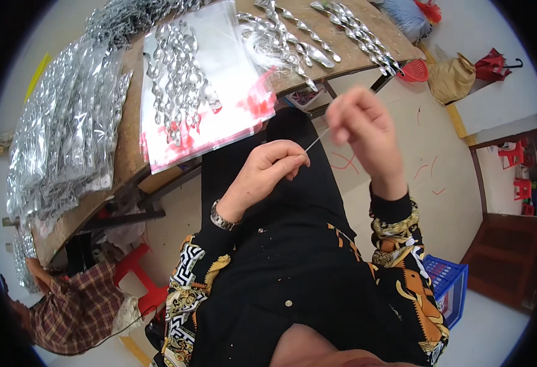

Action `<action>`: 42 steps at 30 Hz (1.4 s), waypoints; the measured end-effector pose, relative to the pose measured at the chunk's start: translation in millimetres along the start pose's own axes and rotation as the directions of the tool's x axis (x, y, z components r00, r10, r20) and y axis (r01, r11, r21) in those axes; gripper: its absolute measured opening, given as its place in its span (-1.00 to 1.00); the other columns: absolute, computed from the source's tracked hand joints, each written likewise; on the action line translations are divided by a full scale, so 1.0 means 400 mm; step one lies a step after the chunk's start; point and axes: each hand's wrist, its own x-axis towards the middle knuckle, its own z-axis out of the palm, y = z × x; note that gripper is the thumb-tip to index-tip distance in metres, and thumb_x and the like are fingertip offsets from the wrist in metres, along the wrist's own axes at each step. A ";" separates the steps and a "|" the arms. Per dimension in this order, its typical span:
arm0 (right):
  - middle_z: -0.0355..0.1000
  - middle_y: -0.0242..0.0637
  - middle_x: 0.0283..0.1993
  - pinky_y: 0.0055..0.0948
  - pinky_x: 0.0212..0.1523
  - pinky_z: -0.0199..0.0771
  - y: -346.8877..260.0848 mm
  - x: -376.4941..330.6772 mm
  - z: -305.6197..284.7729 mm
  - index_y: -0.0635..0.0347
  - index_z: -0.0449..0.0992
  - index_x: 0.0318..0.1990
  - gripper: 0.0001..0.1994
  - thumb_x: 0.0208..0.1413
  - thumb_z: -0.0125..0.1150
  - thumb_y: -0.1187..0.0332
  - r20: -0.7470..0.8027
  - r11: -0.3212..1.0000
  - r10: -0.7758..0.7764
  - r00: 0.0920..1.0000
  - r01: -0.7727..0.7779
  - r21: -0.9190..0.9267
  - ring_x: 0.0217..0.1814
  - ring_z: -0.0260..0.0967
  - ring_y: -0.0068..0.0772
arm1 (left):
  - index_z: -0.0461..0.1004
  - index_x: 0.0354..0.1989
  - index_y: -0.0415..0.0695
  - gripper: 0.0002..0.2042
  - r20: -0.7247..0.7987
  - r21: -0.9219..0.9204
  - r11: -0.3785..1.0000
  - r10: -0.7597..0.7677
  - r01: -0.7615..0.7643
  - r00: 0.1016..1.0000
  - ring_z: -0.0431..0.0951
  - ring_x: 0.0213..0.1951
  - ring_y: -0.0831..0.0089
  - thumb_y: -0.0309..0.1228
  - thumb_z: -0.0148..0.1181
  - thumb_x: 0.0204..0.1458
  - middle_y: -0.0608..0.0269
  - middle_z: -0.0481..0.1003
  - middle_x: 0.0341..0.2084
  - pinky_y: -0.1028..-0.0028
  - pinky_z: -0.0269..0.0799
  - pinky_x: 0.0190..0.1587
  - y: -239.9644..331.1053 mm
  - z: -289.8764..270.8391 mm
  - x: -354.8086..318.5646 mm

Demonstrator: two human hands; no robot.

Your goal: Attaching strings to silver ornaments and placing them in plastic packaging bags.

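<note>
My left hand [267, 172] is closed over my lap. A thin grey stick-like piece [313, 143] pokes out from its fingertips toward the upper right. To the right and a little higher is my right hand [366, 131], its fingers curled in and slightly blurred; anything in them is too small to make out. Ahead on the table, twisted silver strips [180, 73] lie on a stack of clear plastic bags [232, 73] with red-printed ends. Beside the stack are more twisted silver strips [290, 40] and a tangle of white thread [265, 52].
The brown table [135, 104] curves around my front and left. Bagged silver strips [66, 128] are heaped at its left. A person in a checked shirt [76, 306] sits near a red stool [137, 275]. At right are a blue crate [446, 284] and a red basket [413, 71].
</note>
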 end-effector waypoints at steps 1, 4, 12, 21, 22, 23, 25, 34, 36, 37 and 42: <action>0.38 -0.31 -0.32 -0.69 -0.42 0.29 0.023 0.001 0.000 0.18 0.32 -0.33 -0.91 0.24 -0.08 0.46 0.032 0.993 -0.018 0.999 0.022 -0.114 -0.46 0.25 -0.69 | 0.49 -0.34 -0.27 -0.86 -0.039 -0.011 0.999 0.036 -0.037 0.999 0.36 -0.48 0.69 -0.48 0.03 0.13 0.39 0.41 -0.49 0.67 0.29 -0.40 0.001 0.004 0.001; 0.41 -0.34 -0.23 -0.67 -0.37 0.32 0.066 -0.010 0.028 0.24 0.39 -0.17 -0.89 0.18 -0.04 0.49 -0.001 0.967 0.071 0.997 -0.069 -0.247 -0.40 0.30 -0.66 | 0.48 -0.30 -0.27 -0.86 -0.239 -0.134 0.976 0.137 -0.172 0.961 0.37 -0.47 0.68 -0.50 0.00 0.16 0.35 0.43 -0.51 0.67 0.29 -0.38 0.041 0.002 0.004; 0.46 -0.29 -0.32 -0.51 -0.30 0.37 0.152 -0.046 0.045 0.29 0.47 -0.21 -0.85 0.05 0.14 0.48 0.220 0.769 -0.052 0.974 0.180 -0.614 -0.32 0.41 -0.50 | 0.40 -0.25 -0.23 -0.84 -0.370 -0.451 0.734 0.363 -0.507 0.855 0.30 -0.51 0.53 -0.41 -0.07 0.23 0.34 0.32 -0.58 0.49 0.34 -0.28 0.188 -0.053 0.023; 0.44 -0.38 -0.43 -0.60 -0.35 0.34 0.088 -0.064 0.010 0.31 0.46 -0.36 -0.94 0.07 0.14 0.49 0.271 0.862 0.249 0.930 -0.085 -0.499 -0.38 0.38 -0.64 | 0.27 0.07 -0.24 -0.64 -0.524 -0.487 0.739 0.180 -0.466 0.833 0.43 -0.12 0.35 -0.23 -0.16 0.26 0.12 0.42 -0.18 0.29 0.31 0.04 0.197 -0.031 0.050; 0.43 -0.40 -0.44 -0.62 -0.37 0.33 0.075 -0.062 -0.003 0.31 0.45 -0.36 -0.95 0.07 0.13 0.50 0.178 0.874 0.218 0.960 -0.111 -0.473 -0.39 0.36 -0.65 | 0.09 0.22 -0.32 -0.48 -0.446 -0.496 0.747 0.220 -0.444 0.868 0.31 0.15 0.24 -0.14 -0.16 0.26 -0.02 0.30 0.08 0.29 0.27 0.14 0.176 -0.051 0.051; 0.42 -0.42 -0.46 -0.63 -0.38 0.32 0.062 -0.057 -0.018 0.30 0.44 -0.36 -0.95 0.07 0.13 0.51 0.083 0.886 0.188 0.979 -0.133 -0.444 -0.41 0.33 -0.67 | 0.09 0.22 -0.32 -0.48 -0.446 -0.496 0.746 0.221 -0.445 0.867 0.31 0.15 0.24 -0.14 -0.16 0.26 -0.02 0.30 0.08 0.29 0.27 0.14 0.167 -0.052 0.052; 0.38 -0.47 -0.47 -0.66 -0.42 0.28 0.020 -0.028 -0.061 0.29 0.43 -0.36 -0.96 0.09 0.10 0.52 -0.047 0.856 0.103 0.994 -0.112 -0.505 -0.45 0.28 -0.71 | 0.12 0.22 -0.30 -0.52 -0.458 -0.357 0.881 0.124 -0.310 0.880 0.27 0.18 0.26 -0.20 -0.13 0.26 0.00 0.27 0.11 0.30 0.25 0.15 0.158 -0.047 0.050; 0.35 -0.30 -0.58 -0.49 -0.45 0.29 -0.032 0.217 -0.304 0.33 0.43 -0.40 -0.83 0.07 0.11 0.36 -0.205 0.250 -0.289 0.935 -0.133 -0.959 -0.52 0.31 -0.53 | 0.36 0.02 -0.29 -0.74 -0.316 -0.269 0.960 -0.013 -0.076 0.949 0.47 -0.06 0.44 -0.50 -0.08 0.18 0.11 0.44 -0.06 0.45 0.41 -0.03 0.097 -0.048 0.017; 0.43 -0.09 -0.49 -0.30 -0.38 0.35 -0.015 0.279 -0.353 0.32 0.47 -0.37 -0.78 0.03 0.12 0.30 -0.137 0.065 -0.315 0.939 -0.123 -0.990 -0.44 0.42 -0.19 | 0.37 0.00 -0.29 -0.74 -0.286 -0.249 0.967 -0.021 -0.053 0.958 0.48 -0.08 0.45 -0.50 -0.07 0.18 0.12 0.45 -0.07 0.47 0.41 -0.04 0.088 -0.049 0.016; 0.43 -0.09 -0.49 -0.30 -0.38 0.35 -0.009 0.310 -0.371 0.32 0.47 -0.37 -0.78 0.03 0.12 0.30 -0.136 0.064 -0.317 0.939 -0.122 -0.990 -0.44 0.42 -0.19 | 0.38 -0.01 -0.30 -0.75 -0.250 -0.231 0.972 -0.031 -0.028 0.968 0.49 -0.10 0.46 -0.50 -0.07 0.18 0.12 0.46 -0.09 0.49 0.41 -0.05 0.086 -0.048 0.016; 0.48 0.01 -0.36 -0.08 -0.20 0.39 0.044 0.427 -0.410 0.25 0.53 -0.34 -0.78 0.01 0.11 0.28 -0.157 -0.181 -0.226 0.961 -0.200 -0.963 -0.22 0.44 0.03 | 0.42 -0.05 -0.27 -0.77 -0.203 -0.204 0.978 -0.092 0.050 0.975 0.52 -0.20 0.50 -0.48 -0.05 0.18 0.17 0.49 -0.20 0.54 0.42 -0.10 0.075 -0.036 0.014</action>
